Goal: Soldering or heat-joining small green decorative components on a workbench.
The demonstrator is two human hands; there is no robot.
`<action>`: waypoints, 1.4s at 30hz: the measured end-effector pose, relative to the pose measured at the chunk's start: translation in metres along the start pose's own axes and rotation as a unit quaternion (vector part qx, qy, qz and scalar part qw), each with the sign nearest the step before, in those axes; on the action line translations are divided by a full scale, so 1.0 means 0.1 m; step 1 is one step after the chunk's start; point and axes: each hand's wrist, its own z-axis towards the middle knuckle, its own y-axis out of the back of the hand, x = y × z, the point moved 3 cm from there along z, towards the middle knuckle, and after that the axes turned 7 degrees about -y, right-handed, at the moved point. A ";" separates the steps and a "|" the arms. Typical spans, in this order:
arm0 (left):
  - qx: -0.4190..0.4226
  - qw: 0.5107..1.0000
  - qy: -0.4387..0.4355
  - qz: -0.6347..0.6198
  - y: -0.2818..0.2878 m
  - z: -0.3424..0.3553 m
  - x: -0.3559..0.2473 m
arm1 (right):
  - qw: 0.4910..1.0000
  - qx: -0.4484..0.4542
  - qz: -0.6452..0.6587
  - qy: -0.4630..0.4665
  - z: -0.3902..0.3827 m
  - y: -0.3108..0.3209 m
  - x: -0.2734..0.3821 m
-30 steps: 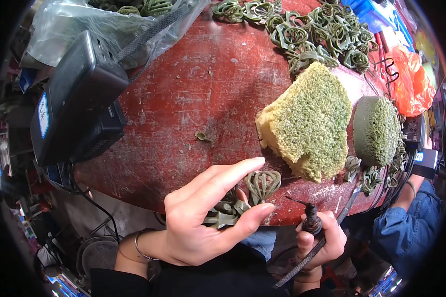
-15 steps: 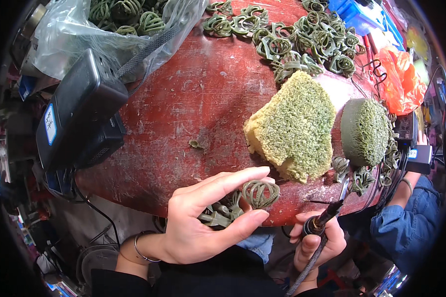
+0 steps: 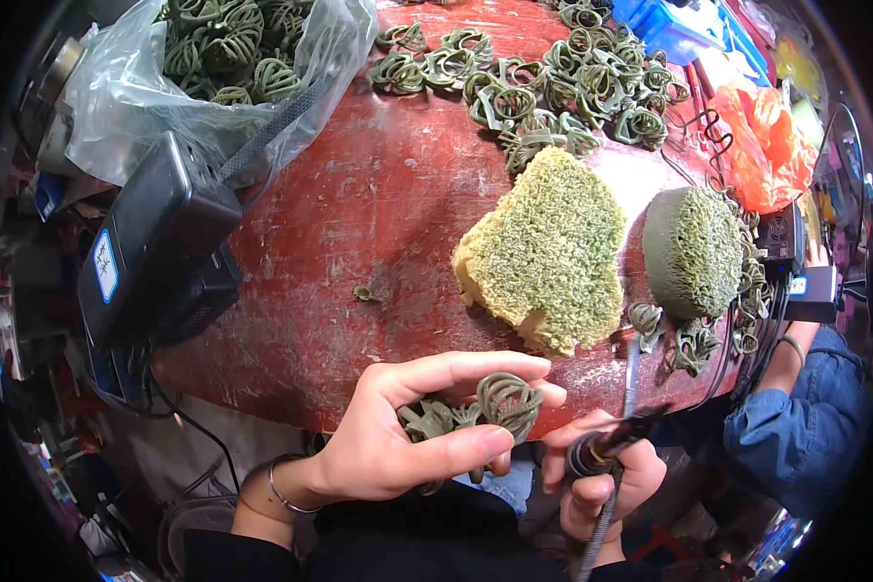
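Observation:
My left hand [image 3: 407, 427] holds a few olive-green curled pieces [image 3: 504, 407] between thumb and fingers at the table's front edge. Just right of it, my right hand [image 3: 606, 480] grips a black pen-like tool [image 3: 606, 441] with a thin tip, slightly blurred, and a braided cable running down. Beyond them on the scuffed red table [image 3: 310, 252] lie an irregular yellow-green textured foam block [image 3: 543, 252] and a round grey-green block [image 3: 694, 252] with a speckled top. Small loose curled pieces [image 3: 694, 344] sit beside the round block.
Black devices [image 3: 160, 247] stand left, below a clear bag of green pieces [image 3: 116, 112]. More pieces [image 3: 601, 78] cover the back. At right are a blue bin [image 3: 669, 29], an orange bag [image 3: 761, 145], cables, and another person's arm [image 3: 786, 364] in a denim sleeve.
The view has shifted, so tabletop things appear farther left. My left hand's held pieces now sit lower and turned, with its fingertips farther right. The tool in my right hand is tilted more sideways.

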 end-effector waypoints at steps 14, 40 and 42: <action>0.001 0.991 0.060 -0.117 -0.10 0.02 0.01 | 0.998 -0.003 0.034 0.047 0.28 -0.16 0.44; 0.068 0.994 0.058 -0.070 -0.08 0.01 0.02 | 0.998 -0.003 -0.056 0.004 0.28 -0.11 0.42; 0.075 0.994 0.059 -0.061 -0.07 0.01 0.04 | 0.995 -0.017 -0.092 0.025 0.27 -0.08 0.38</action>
